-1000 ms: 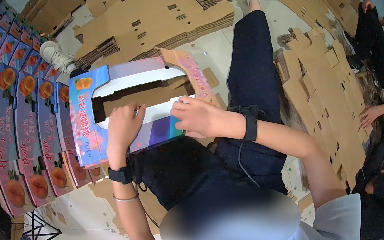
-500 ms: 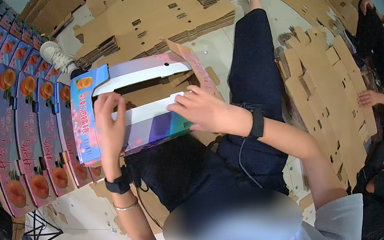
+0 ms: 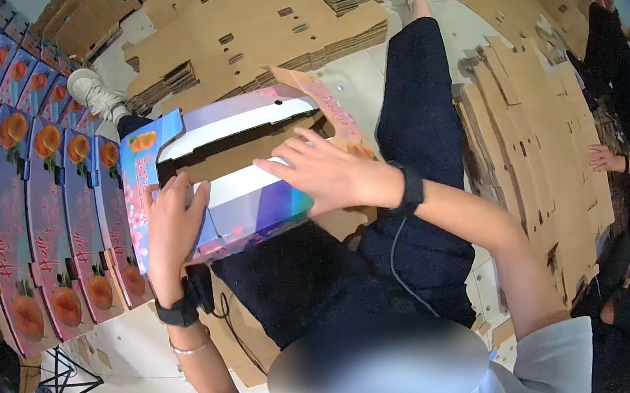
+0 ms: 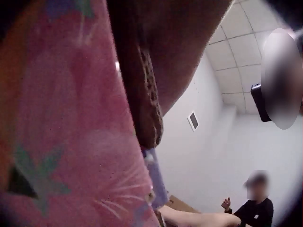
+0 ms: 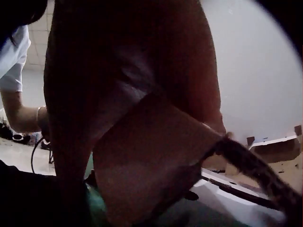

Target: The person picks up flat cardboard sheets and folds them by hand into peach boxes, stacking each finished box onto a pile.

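A printed cardboard carton [image 3: 258,213] with blue, purple and pink panels lies across the person's lap, with a long opening between two white strips. The left hand [image 3: 175,219] grips its near left corner, fingers over the edge and thumb toward the white strip. In the left wrist view, a pink printed panel [image 4: 85,118] stands close beside the hand [image 4: 189,56]. At the near right corner the right hand [image 3: 336,176] holds the carton, thumb on the white strip and fingers over the end. A raised end flap [image 3: 309,90] stands beyond it.
Printed boxes [image 3: 46,208] are stacked on the left. Flat cardboard stacks [image 3: 228,17] lie ahead, and more cardboard [image 3: 540,151] lies on the right. Another person's hand [image 3: 607,158] rests by the right stack. A black stand [image 3: 60,379] is at lower left.
The left hand has moved left from the near white strip to the carton's corner. The right hand has shifted to the right end. The carton has tilted slightly and moved a little right.
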Motion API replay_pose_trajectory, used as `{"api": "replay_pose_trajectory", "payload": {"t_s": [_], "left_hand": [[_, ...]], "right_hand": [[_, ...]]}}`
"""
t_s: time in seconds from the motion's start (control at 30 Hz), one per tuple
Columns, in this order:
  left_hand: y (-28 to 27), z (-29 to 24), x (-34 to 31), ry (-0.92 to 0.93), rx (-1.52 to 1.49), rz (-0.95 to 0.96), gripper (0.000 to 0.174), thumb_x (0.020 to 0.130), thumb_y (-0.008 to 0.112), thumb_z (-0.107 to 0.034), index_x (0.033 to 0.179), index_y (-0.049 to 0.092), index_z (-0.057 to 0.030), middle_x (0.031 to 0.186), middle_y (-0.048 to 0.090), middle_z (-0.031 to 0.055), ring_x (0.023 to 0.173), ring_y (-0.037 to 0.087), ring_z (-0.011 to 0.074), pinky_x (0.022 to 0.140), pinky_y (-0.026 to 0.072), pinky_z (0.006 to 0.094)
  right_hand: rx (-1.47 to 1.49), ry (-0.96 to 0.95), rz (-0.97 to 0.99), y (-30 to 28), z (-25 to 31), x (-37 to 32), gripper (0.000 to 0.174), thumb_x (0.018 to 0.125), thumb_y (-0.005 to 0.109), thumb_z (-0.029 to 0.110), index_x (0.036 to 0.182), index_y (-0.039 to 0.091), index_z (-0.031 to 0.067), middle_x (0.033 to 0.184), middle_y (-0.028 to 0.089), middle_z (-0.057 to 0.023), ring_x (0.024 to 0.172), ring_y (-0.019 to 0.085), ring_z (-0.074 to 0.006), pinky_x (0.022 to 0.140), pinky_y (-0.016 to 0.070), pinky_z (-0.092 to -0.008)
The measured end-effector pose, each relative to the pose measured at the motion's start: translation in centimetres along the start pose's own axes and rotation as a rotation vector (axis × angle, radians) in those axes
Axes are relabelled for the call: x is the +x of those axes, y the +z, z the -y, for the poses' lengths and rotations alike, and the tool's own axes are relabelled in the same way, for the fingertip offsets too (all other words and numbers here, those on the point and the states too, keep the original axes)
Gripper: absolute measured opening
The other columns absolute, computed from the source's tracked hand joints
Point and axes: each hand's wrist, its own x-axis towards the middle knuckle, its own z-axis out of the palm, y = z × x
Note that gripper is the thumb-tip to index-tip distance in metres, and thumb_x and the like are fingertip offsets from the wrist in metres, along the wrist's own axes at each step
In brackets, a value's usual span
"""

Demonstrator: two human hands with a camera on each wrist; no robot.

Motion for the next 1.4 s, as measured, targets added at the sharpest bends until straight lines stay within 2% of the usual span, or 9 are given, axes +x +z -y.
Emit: {"api": "replay_pose_trajectory", "payload": {"t_s": [0.17, 0.33, 0.4, 0.47, 0.5, 0.53, 0.67, 0.97, 1.4], "left_hand": [[0.4, -2.7, -1.6, -0.244, -0.217, -0.052, 0.021, 0.089, 0.06, -0.025, 0.097, 0.065, -0.0054, 0.088, 0.067, 0.0122, 0.093, 0.051, 0.028, 0.099, 0.0306, 0.0392], [2.3, -4.5, -2.9, -0.284, -0.372, -0.146, 0.037, 0.088, 0.062, -0.025, 0.12, 0.054, -0.007, 0.108, 0.062, 0.0108, 0.112, 0.04, 0.0257, 0.102, 0.0261, 0.0381], [1.6, -5.5, -2.3, -0.32, -0.535, -0.033, 0.039, 0.088, 0.063, -0.022, 0.12, 0.054, -0.0036, 0.105, 0.062, 0.0128, 0.105, 0.048, 0.0228, 0.099, 0.0314, 0.0383], [2.7, -5.5, -1.8, -0.341, -0.828, 0.058, 0.041, 0.087, 0.063, -0.017, 0.122, 0.051, -0.0007, 0.097, 0.063, 0.0142, 0.083, 0.057, 0.0179, 0.082, 0.0442, 0.0353], [3.6, -5.6, -1.7, -0.253, -0.85, -0.011, 0.043, 0.087, 0.063, -0.011, 0.125, 0.048, 0.0014, 0.086, 0.062, 0.0122, 0.062, 0.056, 0.0141, 0.06, 0.0466, 0.0303], [4.4, -5.4, -1.6, -0.248, -0.847, -0.01, 0.043, 0.087, 0.063, -0.011, 0.125, 0.048, 0.0014, 0.086, 0.062, 0.0122, 0.062, 0.056, 0.0141, 0.06, 0.0466, 0.0303], [4.2, -6.2, -1.0, -0.38, -0.689, 0.058, 0.045, 0.086, 0.065, -0.017, 0.124, 0.048, -0.0005, 0.078, 0.057, 0.01, 0.065, 0.055, 0.0188, 0.063, 0.0456, 0.035], [6.6, -6.1, -1.2, -0.118, -0.161, -0.115, 0.038, 0.087, 0.062, -0.023, 0.121, 0.051, -0.0092, 0.099, 0.059, 0.012, 0.087, 0.058, 0.028, 0.083, 0.0385, 0.0395], [7.2, -6.2, -0.5, -0.029, -0.023, -0.212, 0.022, 0.092, 0.058, -0.028, 0.093, 0.051, -0.0072, 0.073, 0.063, 0.0118, 0.068, 0.062, 0.0311, 0.08, 0.0407, 0.0424]], "right_hand": [[-0.057, -0.018, -0.002, -3.7, -1.6, -1.5, 0.099, 0.057, 0.079, 0.008, 0.146, 0.034, 0.0115, 0.122, 0.049, -0.0127, 0.124, 0.044, -0.0291, 0.116, 0.0114, -0.0594], [-0.358, 0.028, -0.33, -4.7, -3.8, -0.2, 0.07, 0.07, 0.062, 0.001, 0.137, 0.046, 0.0136, 0.127, 0.05, -0.0109, 0.124, 0.045, -0.0288, 0.116, 0.013, -0.0585], [-0.367, 0.117, -0.472, -4.3, -3.9, 0.5, 0.052, 0.074, 0.06, 0.004, 0.125, 0.053, 0.01, 0.118, 0.053, -0.0098, 0.118, 0.048, -0.0279, 0.114, 0.0201, -0.0551], [-0.173, 0.128, -0.435, -2.5, -3.3, 0.9, 0.039, 0.077, 0.059, 0.007, 0.116, 0.055, 0.0084, 0.112, 0.054, -0.0097, 0.113, 0.05, -0.0272, 0.11, 0.0261, -0.0521], [0.019, 0.139, -0.398, -1.3, -3.0, 1.2, 0.028, 0.079, 0.058, 0.01, 0.107, 0.058, 0.0069, 0.105, 0.055, -0.0096, 0.108, 0.052, -0.0266, 0.105, 0.0321, -0.0491], [0.047, 0.093, -0.439, 0.1, -2.9, 1.6, 0.016, 0.082, 0.059, 0.015, 0.094, 0.057, 0.0054, 0.095, 0.055, -0.0098, 0.098, 0.054, -0.027, 0.092, 0.0406, -0.0439], [0.288, 0.201, -0.414, 1.8, -0.8, 2.3, 0.017, 0.086, 0.059, 0.019, 0.093, 0.058, 0.0046, 0.092, 0.058, -0.0106, 0.091, 0.057, -0.0301, 0.082, 0.0439, -0.0403], [0.277, 0.261, -0.439, 2.6, -2.1, 2.6, 0.025, 0.09, 0.056, 0.026, 0.081, 0.065, 0.0038, 0.079, 0.058, -0.0113, 0.084, 0.059, -0.0308, 0.076, 0.0466, -0.0421], [0.824, 0.334, -0.325, 4.4, -3.7, 2.5, 0.036, 0.093, 0.058, 0.029, 0.074, 0.061, -0.001, 0.065, 0.046, -0.0104, 0.07, 0.048, -0.0252, 0.067, 0.0394, -0.0372]]}}
